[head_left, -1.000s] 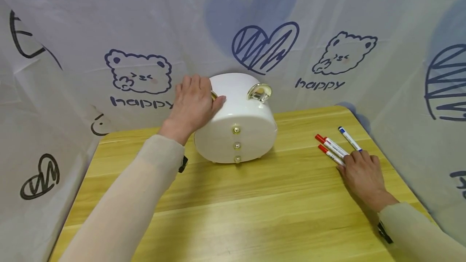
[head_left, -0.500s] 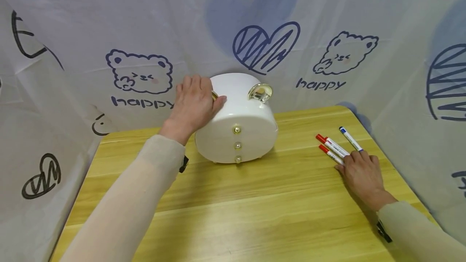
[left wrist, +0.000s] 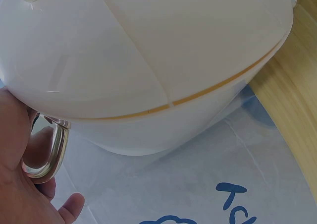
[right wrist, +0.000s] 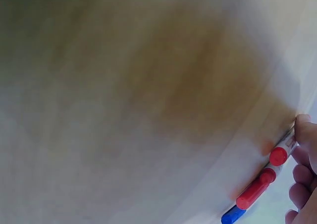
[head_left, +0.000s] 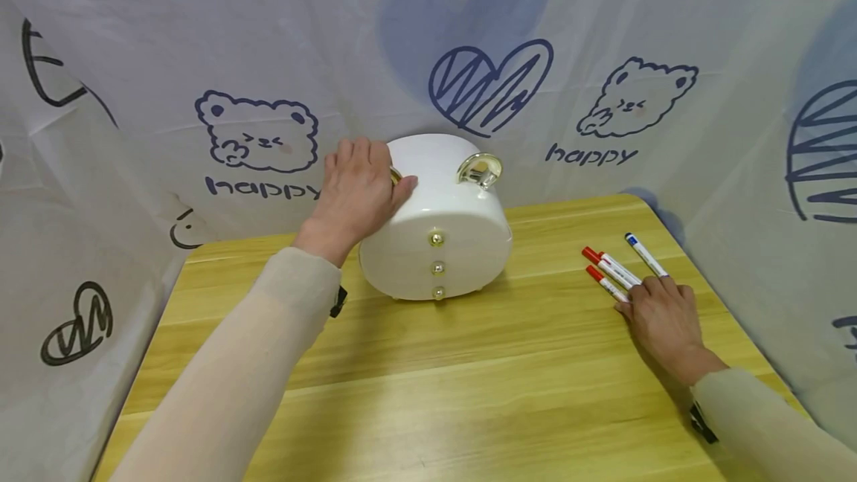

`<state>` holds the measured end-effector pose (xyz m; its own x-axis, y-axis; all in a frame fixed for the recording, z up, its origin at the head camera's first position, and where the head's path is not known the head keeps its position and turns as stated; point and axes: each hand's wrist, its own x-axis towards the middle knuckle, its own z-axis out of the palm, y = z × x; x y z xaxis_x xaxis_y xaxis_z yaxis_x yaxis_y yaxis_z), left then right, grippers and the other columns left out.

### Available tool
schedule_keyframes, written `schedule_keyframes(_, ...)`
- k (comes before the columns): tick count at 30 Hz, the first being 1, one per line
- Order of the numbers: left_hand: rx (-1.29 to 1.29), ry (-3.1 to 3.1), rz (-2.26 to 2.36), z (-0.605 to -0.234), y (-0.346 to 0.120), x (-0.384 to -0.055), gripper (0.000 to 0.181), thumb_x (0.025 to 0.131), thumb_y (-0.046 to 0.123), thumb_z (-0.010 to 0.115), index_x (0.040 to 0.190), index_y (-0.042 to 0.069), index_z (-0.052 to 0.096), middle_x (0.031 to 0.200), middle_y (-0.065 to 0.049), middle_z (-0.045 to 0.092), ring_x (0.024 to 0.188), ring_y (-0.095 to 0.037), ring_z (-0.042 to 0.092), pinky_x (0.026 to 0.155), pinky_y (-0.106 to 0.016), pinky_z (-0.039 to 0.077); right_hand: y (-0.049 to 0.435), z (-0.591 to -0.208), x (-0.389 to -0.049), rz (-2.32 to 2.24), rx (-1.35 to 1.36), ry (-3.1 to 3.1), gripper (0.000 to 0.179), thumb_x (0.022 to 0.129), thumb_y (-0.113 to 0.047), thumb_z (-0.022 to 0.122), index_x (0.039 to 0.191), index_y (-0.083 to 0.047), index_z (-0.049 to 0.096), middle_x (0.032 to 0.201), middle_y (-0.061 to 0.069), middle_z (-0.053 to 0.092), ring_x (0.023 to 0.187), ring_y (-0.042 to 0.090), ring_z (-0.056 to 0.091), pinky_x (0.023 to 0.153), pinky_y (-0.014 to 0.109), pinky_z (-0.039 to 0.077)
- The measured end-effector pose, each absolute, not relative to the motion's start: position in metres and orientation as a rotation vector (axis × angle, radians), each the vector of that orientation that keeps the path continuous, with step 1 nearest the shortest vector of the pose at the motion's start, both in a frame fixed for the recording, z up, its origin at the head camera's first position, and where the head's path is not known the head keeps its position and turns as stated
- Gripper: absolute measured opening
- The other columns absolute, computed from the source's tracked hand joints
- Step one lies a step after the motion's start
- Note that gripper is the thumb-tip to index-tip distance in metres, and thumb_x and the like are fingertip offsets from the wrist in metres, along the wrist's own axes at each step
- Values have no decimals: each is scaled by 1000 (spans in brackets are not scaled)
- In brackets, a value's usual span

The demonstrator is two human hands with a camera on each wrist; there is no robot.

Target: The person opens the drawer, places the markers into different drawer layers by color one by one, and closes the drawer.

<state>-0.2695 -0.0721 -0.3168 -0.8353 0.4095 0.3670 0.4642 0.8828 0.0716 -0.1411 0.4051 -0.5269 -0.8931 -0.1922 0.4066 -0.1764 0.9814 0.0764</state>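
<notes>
Left hand, head view: grips the left gold ring on the white case, with thumb stretched over the case's top.
White case, head view: stands toward the far side of the wooden table, in front of the printed cloth.
Gold knobs, head view: three in a line down the front face.
Right gold ring, head view: on the case's top, apart from either hand.
Right hand, head view: lies palm down near the table's right edge, at the near ends of three red-capped markers and the blue-capped marker.
Markers, head view: well right of the case, red caps close together, blue slightly apart on the right.
Printed cloth, head view: pale, with dark bears, hearts and "happy", behind and beside the table.
Left hand, left wrist view: curled round the ring, holding firmly beside the white shell.
Orange line, left wrist view: runs along the case's edge.
Right hand, right wrist view: touches a red-capped marker with the thumb, fingers bent beside; cannot tell whether pinching or merely resting.
Table, right wrist view: largely blurred.
</notes>
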Motion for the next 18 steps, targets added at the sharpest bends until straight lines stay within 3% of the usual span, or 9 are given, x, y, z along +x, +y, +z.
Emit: schedule_keyframes(18,-641,-2727,-206,-315,-71,-269,48,107,51,54,99,6,38,96,-12,36,93,-32,32,83,-44,27,403,-525,-143,-31,261,-2689,35,86,-28,84,84,-1,63,82,16,58,83,39,53,73,57,41)
